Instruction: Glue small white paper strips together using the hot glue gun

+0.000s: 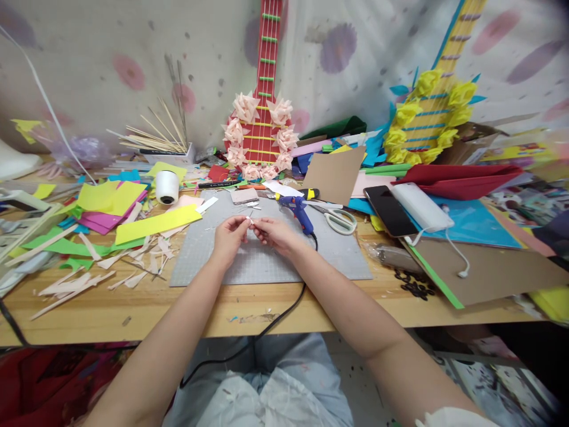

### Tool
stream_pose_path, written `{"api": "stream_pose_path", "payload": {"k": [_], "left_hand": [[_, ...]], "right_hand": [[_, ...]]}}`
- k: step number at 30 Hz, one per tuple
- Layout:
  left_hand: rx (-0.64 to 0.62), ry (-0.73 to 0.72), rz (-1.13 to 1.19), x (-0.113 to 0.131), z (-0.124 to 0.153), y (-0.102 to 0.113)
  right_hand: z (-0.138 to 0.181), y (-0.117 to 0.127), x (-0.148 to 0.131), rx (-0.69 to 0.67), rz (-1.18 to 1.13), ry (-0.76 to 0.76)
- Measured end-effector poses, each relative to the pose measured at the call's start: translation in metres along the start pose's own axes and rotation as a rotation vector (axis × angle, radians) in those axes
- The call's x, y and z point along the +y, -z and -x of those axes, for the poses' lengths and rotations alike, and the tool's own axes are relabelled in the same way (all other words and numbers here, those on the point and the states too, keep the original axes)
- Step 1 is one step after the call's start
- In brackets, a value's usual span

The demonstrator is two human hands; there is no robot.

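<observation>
Left hand (231, 240) and right hand (276, 233) meet over the grey cutting mat (267, 270), fingertips of both pinched on a tiny white piece (250, 220) between them. Blue hot-glue gun (297, 212) and pale-handled scissors (341, 222) lie toward the mat's right side; flower-trimmed red guitar (264, 140) stands behind it.

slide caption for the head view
Left hand and right hand pinch a tiny white bit over the mat, near a glue gun.
</observation>
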State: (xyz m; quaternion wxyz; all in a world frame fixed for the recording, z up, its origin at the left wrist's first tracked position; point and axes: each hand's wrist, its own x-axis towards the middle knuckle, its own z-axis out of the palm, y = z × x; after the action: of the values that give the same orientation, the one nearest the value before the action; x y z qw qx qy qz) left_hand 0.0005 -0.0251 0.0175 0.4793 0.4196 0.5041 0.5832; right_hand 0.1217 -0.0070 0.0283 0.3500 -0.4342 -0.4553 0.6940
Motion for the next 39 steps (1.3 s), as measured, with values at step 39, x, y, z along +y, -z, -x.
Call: {"api": "stream_pose_path", "payload": {"k": [39], "left_hand": [[-0.270, 0.443, 0.451, 0.009, -0.015, 0.036]], "right_hand": [[0.036, 0.046, -0.025, -0.045, 0.429, 0.266]]}}
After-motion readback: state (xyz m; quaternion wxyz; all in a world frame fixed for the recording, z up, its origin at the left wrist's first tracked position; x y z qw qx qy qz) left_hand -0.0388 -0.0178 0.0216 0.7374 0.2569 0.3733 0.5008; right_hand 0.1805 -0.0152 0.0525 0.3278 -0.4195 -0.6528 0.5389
